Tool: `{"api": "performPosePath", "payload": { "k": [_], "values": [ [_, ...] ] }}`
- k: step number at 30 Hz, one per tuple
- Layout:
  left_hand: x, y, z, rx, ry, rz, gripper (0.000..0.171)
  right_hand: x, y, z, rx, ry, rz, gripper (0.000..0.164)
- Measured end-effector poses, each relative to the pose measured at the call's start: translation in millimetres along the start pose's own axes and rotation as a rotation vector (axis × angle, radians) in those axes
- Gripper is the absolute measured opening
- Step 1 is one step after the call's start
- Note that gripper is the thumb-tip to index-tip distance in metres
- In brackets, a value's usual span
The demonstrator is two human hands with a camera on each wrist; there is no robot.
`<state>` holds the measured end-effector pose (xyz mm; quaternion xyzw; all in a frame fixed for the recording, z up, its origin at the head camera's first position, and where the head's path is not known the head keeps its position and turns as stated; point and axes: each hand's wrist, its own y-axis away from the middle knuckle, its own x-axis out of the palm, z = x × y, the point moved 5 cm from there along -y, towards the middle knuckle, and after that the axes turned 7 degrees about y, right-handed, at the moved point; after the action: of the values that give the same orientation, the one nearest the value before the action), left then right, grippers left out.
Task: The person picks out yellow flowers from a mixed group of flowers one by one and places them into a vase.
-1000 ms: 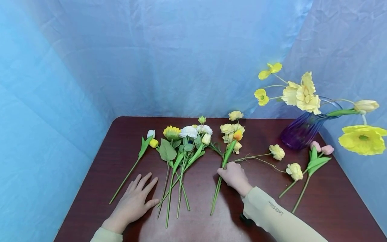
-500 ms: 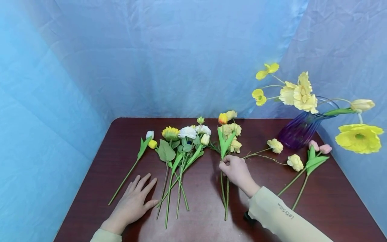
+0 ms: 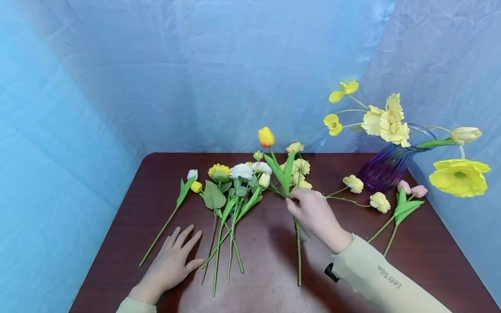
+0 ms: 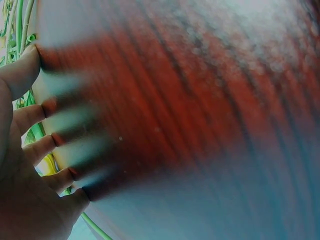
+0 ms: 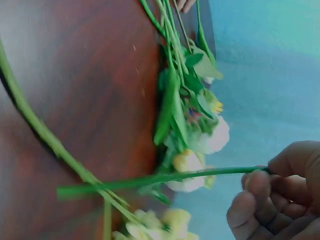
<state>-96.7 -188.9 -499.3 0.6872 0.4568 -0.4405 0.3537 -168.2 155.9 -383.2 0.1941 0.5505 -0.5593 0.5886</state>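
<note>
An orange-yellow tulip (image 3: pixel 266 137) is held by the right hand (image 3: pixel 318 216), its stem pinched between thumb and fingers just below the leaves. The tulip is raised above the desk (image 3: pixel 258 295), and in the right wrist view its bare stem is seen crossing in front of another stem. Below that hand, a spray of pale yellow flowers (image 3: pixel 300 167) is laid on the desk, with two of its blooms spread out to the right.

The left hand (image 3: pixel 172 265) is rested palm down on the desk, its fingers straight and spread, nothing gripped. It is placed between a white tulip (image 3: pixel 192 174) on the left and a group of crossed stems on the right, topped by a sunflower (image 3: pixel 219 173) and white flowers (image 3: pixel 242 171).

At the right, yellow flowers (image 3: pixel 459 176) are held in a blue and purple vase (image 3: pixel 385 171); pink tulips (image 3: pixel 404 187) are laid just beside it.
</note>
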Motion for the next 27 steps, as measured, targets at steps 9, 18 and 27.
{"api": "performPosePath", "payload": {
  "k": [9, 18, 27],
  "values": [
    [0.0, -0.7, 0.4, -0.007, 0.002, 0.008, 0.072, -44.8, -15.1, 6.3, -0.349, 0.273, -0.181, 0.017],
    [-0.5, -1.5, -0.5, -0.006, 0.004, 0.015, 0.072, -99.3, -19.8, -2.8, -0.526, 0.407, -0.453, 0.021],
    [-1.2, 0.0, -1.5, -0.005, 0.026, 0.016, 0.072, -142.4, -25.5, 0.5, -0.508, 0.393, -0.662, 0.015]
  ]
}}
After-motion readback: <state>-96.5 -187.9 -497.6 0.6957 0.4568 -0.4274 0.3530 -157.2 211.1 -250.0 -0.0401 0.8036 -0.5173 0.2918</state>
